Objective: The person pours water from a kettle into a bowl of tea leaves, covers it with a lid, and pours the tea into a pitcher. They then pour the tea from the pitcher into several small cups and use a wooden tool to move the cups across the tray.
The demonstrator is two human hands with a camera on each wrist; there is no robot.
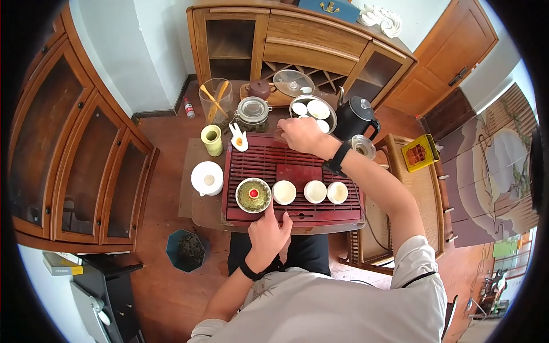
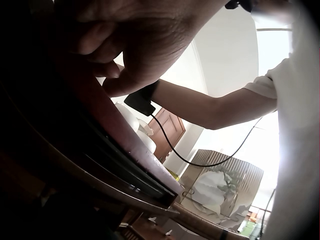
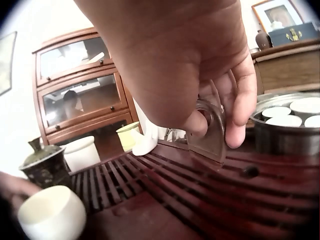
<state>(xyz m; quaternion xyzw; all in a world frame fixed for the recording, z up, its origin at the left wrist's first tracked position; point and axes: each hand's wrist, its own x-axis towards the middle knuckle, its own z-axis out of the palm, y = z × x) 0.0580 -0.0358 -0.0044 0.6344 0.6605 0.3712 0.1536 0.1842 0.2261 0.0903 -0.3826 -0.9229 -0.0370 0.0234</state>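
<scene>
Two hands, bare: both over the red slatted tea tray (image 1: pixel 299 173), a dark band on each wrist.
Right hand (image 1: pixel 303 135): arm reached across to the tray's far side, palm down; thumb and fingers pinched a brown looped piece (image 3: pixel 209 135) upright, just above or on the slats, contact unclear.
Left hand (image 1: pixel 269 234): at the near edge, thumb and index spread, index straight toward the lidded bowl (image 1: pixel 253 195); nothing seen in its grip.
Lidded bowl: one, red knob on lid, near left part of tray.
White cups (image 1: pixel 315 192): three, in a row right of it.
Metal basin (image 3: pixel 287 137): one, four white cups in it, beyond the tray.
White pitcher (image 1: pixel 207 178): one, left of tray.
Black kettle (image 1: pixel 354 117): one, beyond tray, right.
Yellow tin (image 1: pixel 420 153): one, red label, writing too small to read.
</scene>
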